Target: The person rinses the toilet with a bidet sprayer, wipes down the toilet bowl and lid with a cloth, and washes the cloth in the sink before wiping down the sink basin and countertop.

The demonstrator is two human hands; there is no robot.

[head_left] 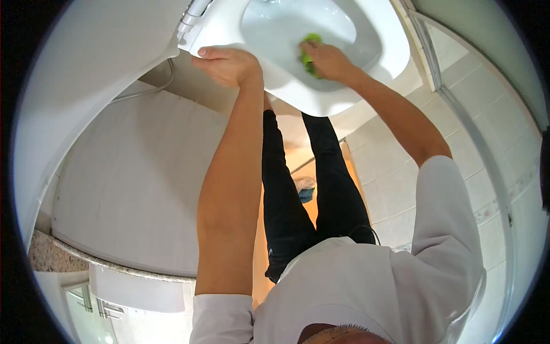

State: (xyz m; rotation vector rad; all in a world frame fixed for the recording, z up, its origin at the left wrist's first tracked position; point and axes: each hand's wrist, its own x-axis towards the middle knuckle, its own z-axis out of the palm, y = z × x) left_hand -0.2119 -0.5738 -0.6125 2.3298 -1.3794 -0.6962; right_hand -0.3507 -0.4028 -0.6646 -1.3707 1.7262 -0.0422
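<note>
A white toilet bowl point(321, 109) fills the top middle, with its rim curving towards my body. My right hand point(329, 62) is closed on a bright green cloth point(312, 39) and holds it against the inner wall of the bowl. Parts of the cloth stick out above and below the fingers. At the rim's left edge, near a hinge point(188, 22), my left hand point(229, 66) has its fingers pressed together, with the thumb towards the rim. Its fingertips are partly hidden.
A pale curved panel point(143, 172) lies left, with a thin hose point(140, 93) above it. Speckled stone point(54, 252) edges the lower left. Right are floor tiles point(389, 149) and a metal-framed glass screen point(481, 137). Crumpled cloth point(306, 189) shows between my legs.
</note>
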